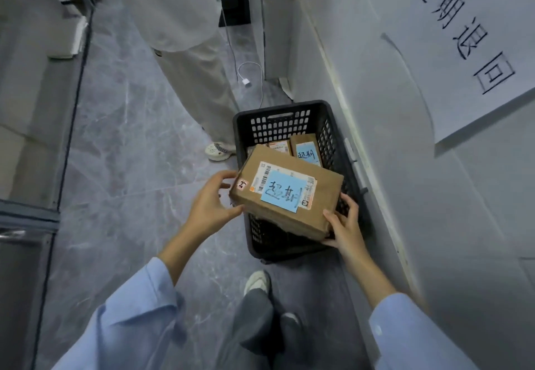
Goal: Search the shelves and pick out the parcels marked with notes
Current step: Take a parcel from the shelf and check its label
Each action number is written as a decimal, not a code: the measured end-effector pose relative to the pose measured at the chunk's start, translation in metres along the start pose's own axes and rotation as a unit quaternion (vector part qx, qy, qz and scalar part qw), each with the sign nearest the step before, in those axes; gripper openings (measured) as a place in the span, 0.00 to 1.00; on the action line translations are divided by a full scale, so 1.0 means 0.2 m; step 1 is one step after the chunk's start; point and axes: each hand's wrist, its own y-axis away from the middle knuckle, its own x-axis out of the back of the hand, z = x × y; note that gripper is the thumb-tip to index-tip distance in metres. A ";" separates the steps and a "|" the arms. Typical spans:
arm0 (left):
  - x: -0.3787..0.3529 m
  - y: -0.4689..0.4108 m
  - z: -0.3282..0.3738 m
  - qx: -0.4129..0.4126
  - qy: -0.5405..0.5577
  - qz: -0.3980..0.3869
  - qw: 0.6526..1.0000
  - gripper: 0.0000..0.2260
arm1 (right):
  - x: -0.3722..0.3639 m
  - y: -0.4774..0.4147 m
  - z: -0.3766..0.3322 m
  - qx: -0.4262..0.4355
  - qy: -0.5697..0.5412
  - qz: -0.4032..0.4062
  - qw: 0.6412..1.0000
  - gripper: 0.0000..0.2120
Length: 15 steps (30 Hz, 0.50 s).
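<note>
A brown cardboard parcel [327,193] with a shipping label and a blue handwritten note [283,193] hangs over the black plastic crate [278,112] on the floor. My left hand [211,202] grips the parcel's left end, thumb on top. My right hand [344,222] holds its near right corner from below. Inside the crate lie two more parcels at the far end: a narrow one with a blue note [307,151] and one with a white label [279,147].
A white wall [405,167] runs along the right, with a paper sign [469,40] bearing handwritten characters. Another person in pale trousers [199,86] stands just beyond the crate. A white charging cable [247,76] lies on the grey marble floor. Shelving stands at the left.
</note>
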 end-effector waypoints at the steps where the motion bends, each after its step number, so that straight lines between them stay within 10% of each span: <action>1: -0.01 -0.06 -0.03 -0.007 -0.033 0.001 0.999 0.32 | -0.02 -0.05 0.04 -0.006 -0.009 0.019 1.000 0.23; 15: -0.13 -0.56 -0.30 -0.150 -0.353 -0.057 0.922 0.36 | -0.34 -0.52 0.49 -0.038 -0.091 0.326 0.940 0.30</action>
